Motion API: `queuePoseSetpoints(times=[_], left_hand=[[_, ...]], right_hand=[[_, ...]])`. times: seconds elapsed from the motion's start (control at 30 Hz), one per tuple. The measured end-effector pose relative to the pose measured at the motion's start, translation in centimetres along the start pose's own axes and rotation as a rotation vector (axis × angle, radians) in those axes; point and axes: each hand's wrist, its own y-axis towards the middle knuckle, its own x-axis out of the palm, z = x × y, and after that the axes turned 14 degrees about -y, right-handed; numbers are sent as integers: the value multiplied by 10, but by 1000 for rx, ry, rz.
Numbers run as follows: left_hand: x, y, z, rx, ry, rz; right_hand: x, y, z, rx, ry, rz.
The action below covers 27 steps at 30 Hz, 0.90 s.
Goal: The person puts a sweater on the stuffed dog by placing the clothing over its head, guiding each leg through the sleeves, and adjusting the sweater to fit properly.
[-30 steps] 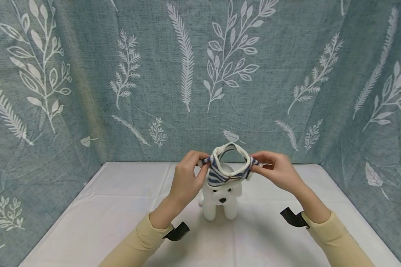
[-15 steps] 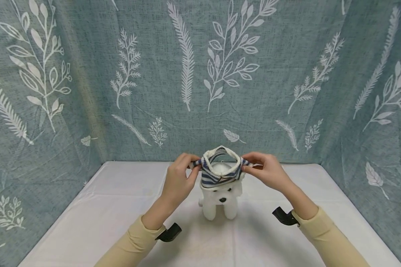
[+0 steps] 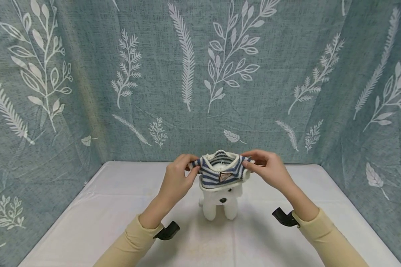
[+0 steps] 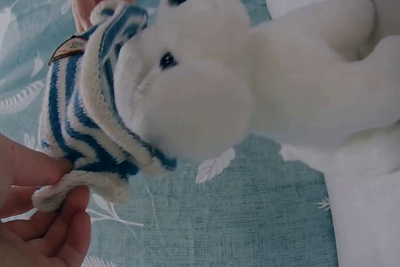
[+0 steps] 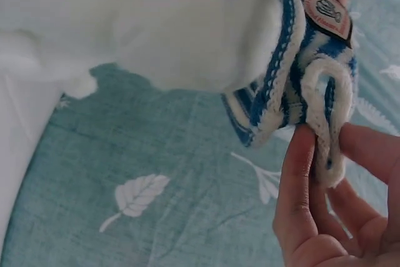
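Observation:
A small blue-and-white striped knit sweater point(image 3: 217, 178) sits over the top of a white plush dog's head, its neck opening facing up. The plush dog point(image 3: 220, 204) stands upright on the table, facing me, its black nose and eyes below the sweater's hem. My left hand point(image 3: 178, 178) pinches one sleeve between thumb and fingers; the left wrist view shows that sleeve cuff point(image 4: 81, 189) up close. On the other side my right hand point(image 3: 269, 168) pinches the opposite sleeve, whose white cuff point(image 5: 328, 117) shows in the right wrist view. A patch point(image 5: 328, 15) marks the sweater's front.
White cloth covers the table point(image 3: 130, 193). Behind and to both sides hangs a blue-green curtain point(image 3: 200, 74) with white leaf prints. A black wrist mount point(image 3: 167, 230) sits at the left cuff, another black mount point(image 3: 284, 217) at the right.
Both hands have moved left and slightly down with the sweater, which now sits lower over the dog's head. Its front has tipped toward me, showing the patch. The dog stays in place.

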Motion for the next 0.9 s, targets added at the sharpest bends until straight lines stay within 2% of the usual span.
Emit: queuePoseSetpoints(times=[0.3, 0.57, 0.73, 0.9], left_hand=[[0, 2, -5, -91, 3, -73], [3, -5, -8, -148, 7, -111], [7, -8, -12, -180, -7, -119], [8, -10, -13, -210, -31, -124]], right_hand=[[10, 1, 8, 117, 35, -78], [17, -7, 17, 145, 77, -93], [20, -8, 24, 166, 78, -108], [23, -11, 30, 187, 127, -135]])
